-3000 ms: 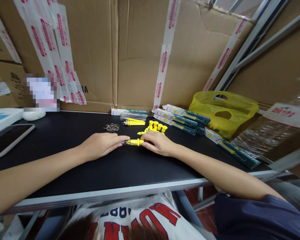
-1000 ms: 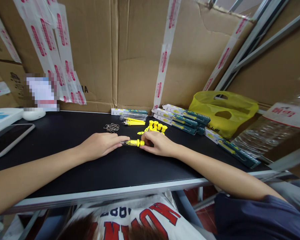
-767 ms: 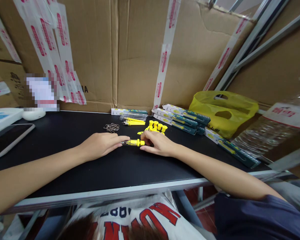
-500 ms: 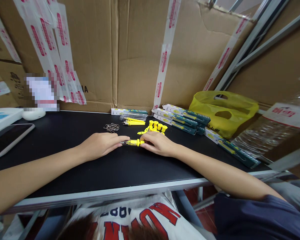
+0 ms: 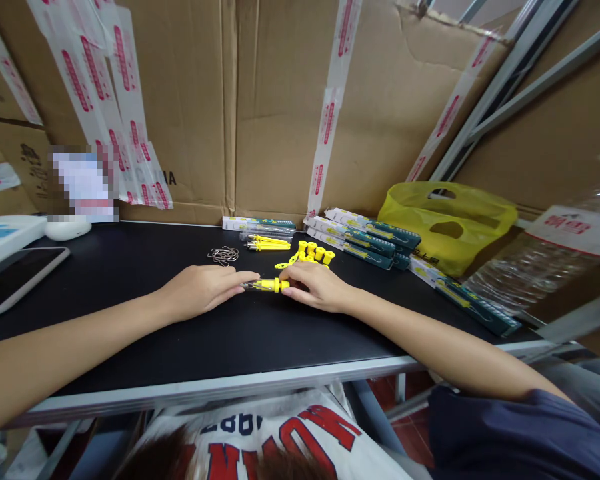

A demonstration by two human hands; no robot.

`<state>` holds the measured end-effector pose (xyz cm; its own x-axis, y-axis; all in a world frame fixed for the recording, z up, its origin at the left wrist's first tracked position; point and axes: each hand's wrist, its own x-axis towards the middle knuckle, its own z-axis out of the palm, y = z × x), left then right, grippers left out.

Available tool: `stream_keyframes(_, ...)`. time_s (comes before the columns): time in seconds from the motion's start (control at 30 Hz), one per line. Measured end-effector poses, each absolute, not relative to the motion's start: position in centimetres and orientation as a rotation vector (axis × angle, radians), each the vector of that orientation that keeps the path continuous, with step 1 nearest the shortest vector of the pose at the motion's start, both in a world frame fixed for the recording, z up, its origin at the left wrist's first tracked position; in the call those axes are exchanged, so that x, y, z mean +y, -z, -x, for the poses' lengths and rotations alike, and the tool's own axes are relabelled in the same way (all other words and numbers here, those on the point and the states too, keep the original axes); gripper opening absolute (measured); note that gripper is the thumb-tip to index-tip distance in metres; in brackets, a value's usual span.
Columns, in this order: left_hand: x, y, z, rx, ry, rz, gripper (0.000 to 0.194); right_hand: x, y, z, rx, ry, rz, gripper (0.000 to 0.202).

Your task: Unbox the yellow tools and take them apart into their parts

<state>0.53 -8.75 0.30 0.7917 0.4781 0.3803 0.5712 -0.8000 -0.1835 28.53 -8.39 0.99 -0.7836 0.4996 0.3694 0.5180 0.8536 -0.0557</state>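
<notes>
Between my hands, low over the black tabletop, is a slim clear-barrelled tool with a yellow collar and end (image 5: 267, 285), lying sideways. My left hand (image 5: 207, 288) pinches its left end with thumb and fingers. On the yellow right end, the thumb and fingers of my right hand (image 5: 320, 285) are closed. Just beyond my right fingers are several yellow caps (image 5: 311, 249) and small yellow pieces (image 5: 285, 265), partly hidden by the hand. A tangle of bent metal wires (image 5: 223, 255) lies behind my left hand. Yellow rods with metal tips (image 5: 269, 244) lie farther back, beside clear tubes (image 5: 266, 233).
Several printed narrow boxes (image 5: 360, 237) are stacked at the back right, with another box (image 5: 463, 297) nearer. A yellow plastic bag (image 5: 443, 223) and large clear bottle (image 5: 535, 260) stand at right. A phone (image 5: 17, 280) lies at left. Cardboard (image 5: 275, 107) walls the back.
Almost nothing differs; both hands stay on the clear-barrelled tool, with only a very slight shift at my right fingers.
</notes>
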Motion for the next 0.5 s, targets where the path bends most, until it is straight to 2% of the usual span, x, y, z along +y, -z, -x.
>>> stream_keyframes(0.23,-8.73,-0.32,-0.54,-0.796,0.46,2.694,0.04,-8.46,-0.92,-28.52,-2.63,0.074,0.736,0.02)
stream_keyframes(0.4,-8.74,-0.31,-0.57,-0.8,0.459,2.688,0.04,-8.61,-0.94,-28.6,-2.611,0.023,0.753,0.029)
stream_keyframes(0.5,-8.75,-0.32,-0.57,-0.799,0.453,2.689,0.04,-8.52,-0.97,-28.62,-2.618,0.06,0.78,0.026)
